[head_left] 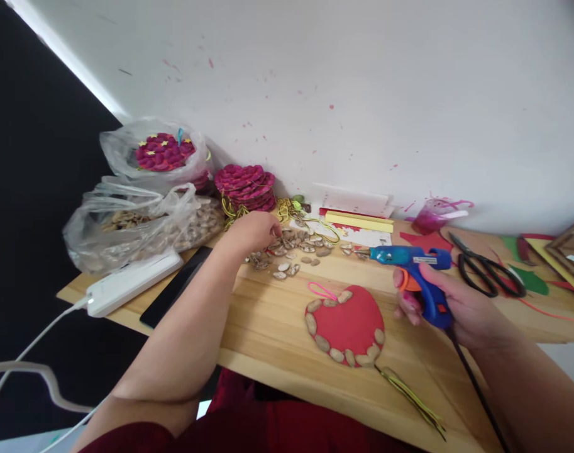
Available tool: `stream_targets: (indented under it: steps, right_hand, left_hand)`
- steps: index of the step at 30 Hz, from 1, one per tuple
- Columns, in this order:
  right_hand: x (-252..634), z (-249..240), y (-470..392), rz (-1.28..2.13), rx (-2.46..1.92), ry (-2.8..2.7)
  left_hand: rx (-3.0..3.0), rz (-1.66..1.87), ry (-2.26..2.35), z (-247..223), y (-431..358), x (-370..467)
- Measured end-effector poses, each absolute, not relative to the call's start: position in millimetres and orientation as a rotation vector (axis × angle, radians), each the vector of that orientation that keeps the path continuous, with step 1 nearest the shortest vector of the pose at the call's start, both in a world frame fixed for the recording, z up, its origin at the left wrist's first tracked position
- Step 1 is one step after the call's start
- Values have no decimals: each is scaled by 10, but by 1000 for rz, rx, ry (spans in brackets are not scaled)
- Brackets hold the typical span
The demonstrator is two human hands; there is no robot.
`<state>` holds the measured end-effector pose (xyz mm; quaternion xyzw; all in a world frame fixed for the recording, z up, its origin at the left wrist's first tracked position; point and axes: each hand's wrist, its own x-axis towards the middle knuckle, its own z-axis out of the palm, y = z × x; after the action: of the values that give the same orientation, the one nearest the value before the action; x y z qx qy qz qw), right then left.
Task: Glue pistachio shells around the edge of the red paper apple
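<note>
A blue glue gun (pixel 435 292) with an orange trigger is gripped in my right hand (pixel 456 308), its nozzle pointing left. My left hand (pixel 256 231) reaches over a pile of loose nut shells (pixel 296 239), fingers curled down and fingertips mostly hidden. In front of me lies a red heart-shaped piece (pixel 346 321). Nut shells are stuck along much of its edge, while its upper right edge is bare. A pink loop (pixel 322 290) sticks out at the heart's top, and yellow-and-black cords (pixel 412 395) trail from its lower tip.
Plastic bags (pixel 126 220) of shells and a stack of magenta shell-covered discs (pixel 246 187) stand at back left. A white power strip (pixel 133 283) and dark flat device (pixel 176 286) lie left. Scissors (pixel 489 267), coloured scraps and a magenta-stained cup (pixel 432 214) are right, near the wall.
</note>
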<state>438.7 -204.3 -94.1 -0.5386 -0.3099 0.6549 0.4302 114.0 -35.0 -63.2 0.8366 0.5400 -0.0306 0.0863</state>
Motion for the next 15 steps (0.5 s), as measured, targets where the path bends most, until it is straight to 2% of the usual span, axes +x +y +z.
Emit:
stream_targets:
  steps: [10,15]
  right_hand:
    - [4361,-913,-2046,1581,-1348,-795]
    - [4326,-885,-2029,1513,-1381,-765]
  left_hand:
    - [2442,80,1845,-608,-268,1079]
    - [2409,56,1904,-554,-292,1071]
